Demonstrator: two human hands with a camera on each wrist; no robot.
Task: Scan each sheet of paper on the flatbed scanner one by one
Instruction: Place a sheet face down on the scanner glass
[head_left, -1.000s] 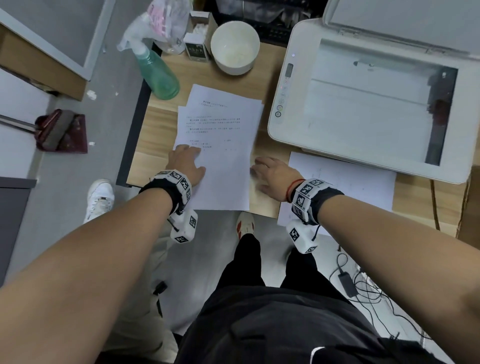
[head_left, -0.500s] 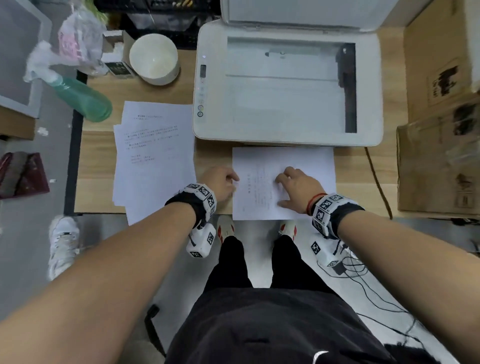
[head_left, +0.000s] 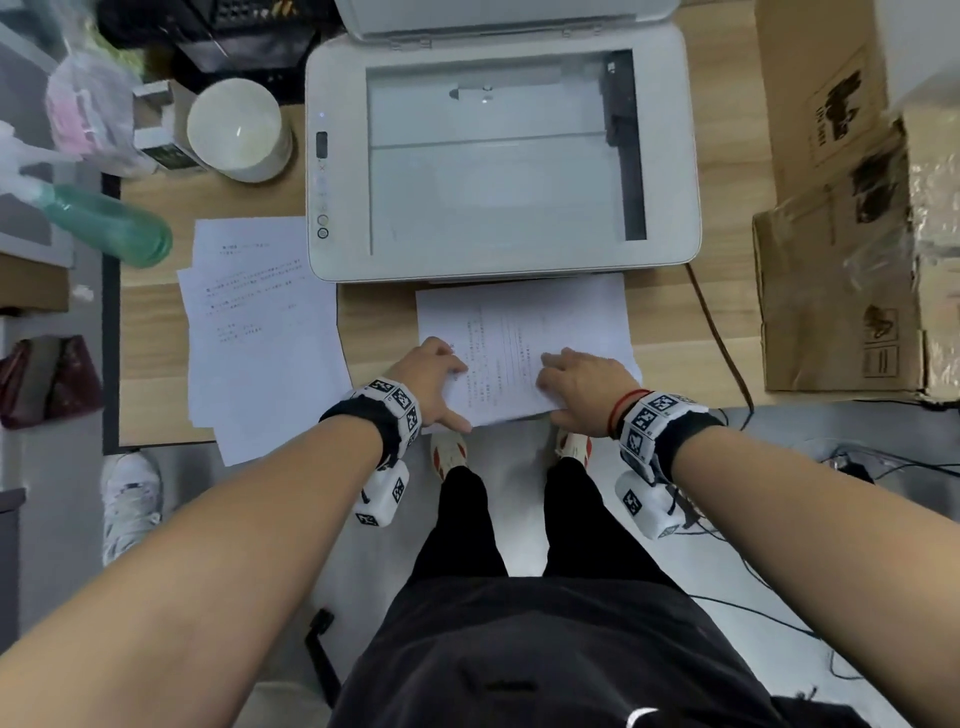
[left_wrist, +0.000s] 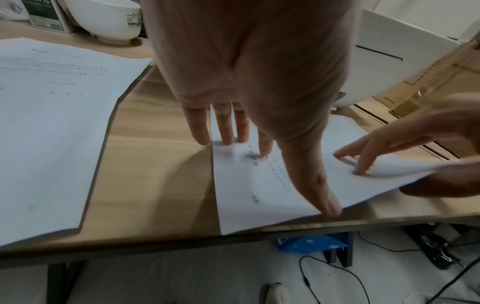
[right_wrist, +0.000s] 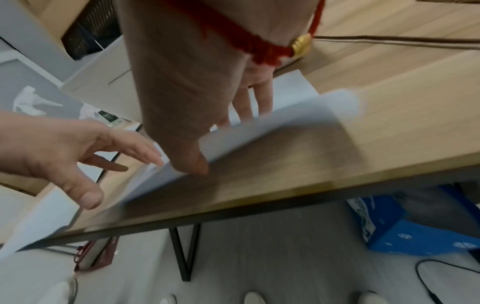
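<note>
The flatbed scanner (head_left: 670, 156) stands at the back of the desk with its lid up and its glass (head_left: 493, 171) bare. A printed sheet (head_left: 519, 322) lies in front of it, reaching the desk's front edge. My left hand (head_left: 434, 374) presses straight fingers (left_wrist: 228, 135) on the sheet's left part (left_wrist: 246, 195). My right hand (head_left: 576, 384) pinches the sheet's near right edge, fingers on top and thumb (right_wrist: 197, 162) beneath, and that edge (right_wrist: 272, 123) is raised off the wood. A loose stack of printed sheets (head_left: 260, 338) lies to the left.
A white bowl (head_left: 236, 135) and a green spray bottle (head_left: 104, 223) sit at the back left. Cardboard boxes (head_left: 841, 260) fill the right end of the desk, with a brown cable (head_left: 722, 332) running beside them. My legs stand close to the desk's front edge (left_wrist: 337, 222).
Both hands left the stack on the left and came onto the sheet in front of the scanner. The right hand has since lifted that sheet's near edge.
</note>
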